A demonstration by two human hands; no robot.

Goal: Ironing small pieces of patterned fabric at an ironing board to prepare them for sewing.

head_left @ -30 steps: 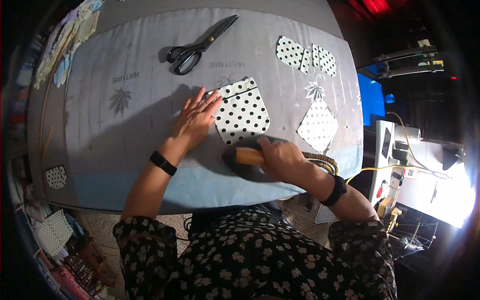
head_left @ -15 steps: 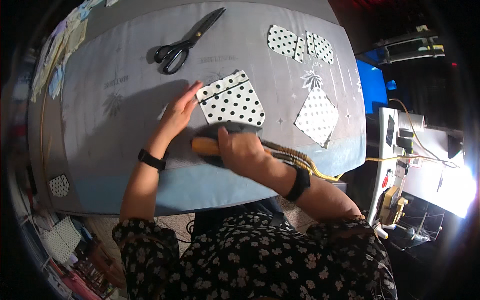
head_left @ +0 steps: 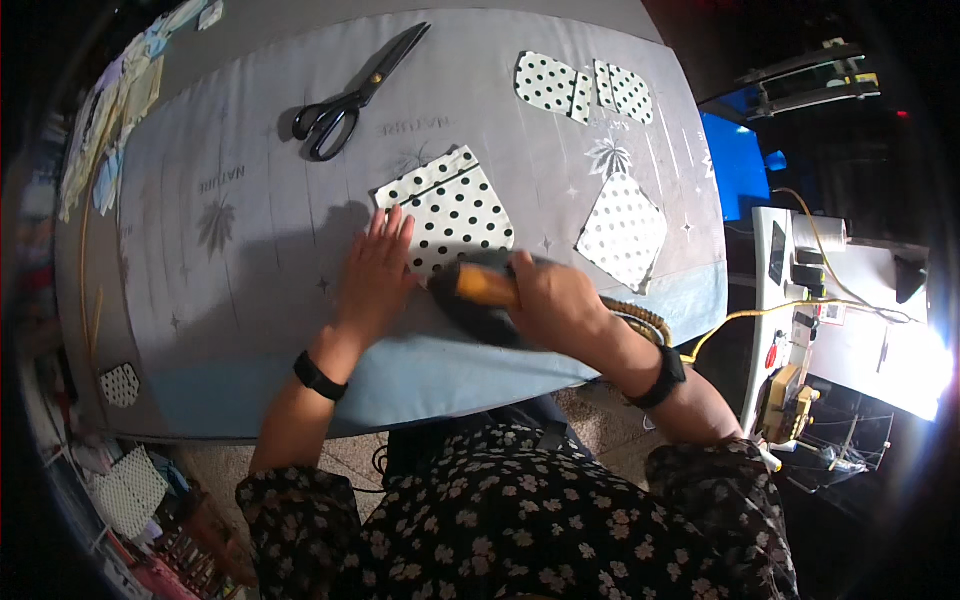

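Observation:
A white fabric pocket piece with black dots (head_left: 462, 212) lies on the grey padded table, a folded band along its upper edge. My left hand (head_left: 378, 268) rests flat with fingers out, its fingertips on the piece's left edge. In my right hand (head_left: 560, 305) is the handle of a clothes iron (head_left: 480, 305), dark-bodied with an orange-brown grip. The iron is blurred and covers the lower right corner of the piece; whether its sole touches the cloth cannot be made out. A cord runs from the iron to the right.
Black scissors (head_left: 350, 100) lie beyond my left hand. Two small dotted pieces (head_left: 548, 84) are at the far right, and a pale dotted piece (head_left: 622, 235) lies right of the iron. Another dotted piece (head_left: 120, 385) sits at the left edge. A sewing machine table (head_left: 772, 290) stands right.
The iron in my right hand has moved right and slightly down, uncovering more of the piece's lower edge. My left hand has come down and flattened along its left side.

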